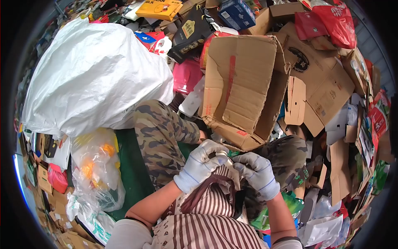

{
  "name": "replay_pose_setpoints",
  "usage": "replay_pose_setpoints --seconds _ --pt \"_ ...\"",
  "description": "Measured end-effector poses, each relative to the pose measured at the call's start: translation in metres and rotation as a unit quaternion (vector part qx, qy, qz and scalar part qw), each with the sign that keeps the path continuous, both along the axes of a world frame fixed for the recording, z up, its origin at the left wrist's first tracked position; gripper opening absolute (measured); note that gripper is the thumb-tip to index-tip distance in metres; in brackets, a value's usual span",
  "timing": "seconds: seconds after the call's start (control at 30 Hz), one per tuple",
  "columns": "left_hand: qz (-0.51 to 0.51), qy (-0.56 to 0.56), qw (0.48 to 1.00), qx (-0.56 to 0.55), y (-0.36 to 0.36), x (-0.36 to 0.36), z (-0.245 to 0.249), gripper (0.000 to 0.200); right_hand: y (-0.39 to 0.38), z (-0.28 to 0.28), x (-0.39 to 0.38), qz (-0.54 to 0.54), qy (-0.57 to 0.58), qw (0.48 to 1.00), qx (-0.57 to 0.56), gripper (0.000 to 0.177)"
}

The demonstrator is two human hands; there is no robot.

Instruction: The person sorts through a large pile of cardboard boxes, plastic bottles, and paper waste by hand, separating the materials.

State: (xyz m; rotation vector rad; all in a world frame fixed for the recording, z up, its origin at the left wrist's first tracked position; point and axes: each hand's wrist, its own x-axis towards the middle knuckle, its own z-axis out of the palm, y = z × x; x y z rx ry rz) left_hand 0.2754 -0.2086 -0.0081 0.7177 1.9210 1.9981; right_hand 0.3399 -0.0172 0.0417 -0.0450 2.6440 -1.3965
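In front of my lap, both hands are in white work gloves and almost meet. My left hand [202,162] is closed, its thumb and fingers pinching a small whitish round object [222,154] whose kind I cannot make out. Just to its right, my right hand [258,171] has its fingers curled together at the tips. What they hold, if anything, is too small to name. Below the hands is a striped apron [207,226] over my lap. An open cardboard box [248,83] stands tilted just beyond the hands.
A large white sack [95,79] bulges at the left. Below it lies a clear plastic bag [97,170] with orange and white contents. Flattened cardboard [327,91] and a red plastic bag [336,23] are heaped at the right. A pink container [187,76] lies behind my knee.
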Motion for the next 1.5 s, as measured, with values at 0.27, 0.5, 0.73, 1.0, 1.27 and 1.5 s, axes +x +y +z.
replay_pose_setpoints --seconds 0.27,0.5,0.73,1.0,1.27,1.5 --pt "-0.014 -0.306 0.945 0.115 0.002 0.003 0.004 0.019 -0.012 0.003 -0.008 -0.044 -0.168 0.980 -0.100 0.016" --pt "0.041 -0.311 0.943 0.107 -0.002 -0.006 0.008 0.022 -0.021 -0.008 -0.010 -0.117 -0.057 0.982 -0.141 0.012" --pt "0.122 -0.332 0.928 0.114 -0.014 -0.021 0.012 0.029 -0.018 -0.007 -0.016 -0.179 -0.098 0.923 -0.326 0.016" --pt "0.054 -0.288 0.951 0.098 -0.003 -0.017 0.005 0.024 -0.017 -0.008 -0.025 -0.044 -0.205 0.962 -0.173 0.015" --pt "-0.063 -0.265 0.961 -0.044 -0.014 -0.027 0.016 0.026 0.006 -0.026 -0.028 -0.005 -0.206 0.938 -0.280 0.012" --pt "-0.203 -0.440 0.874 0.024 -0.020 -0.038 -0.009 0.030 0.036 -0.041 -0.041 -0.125 -0.194 0.761 -0.606 0.027"
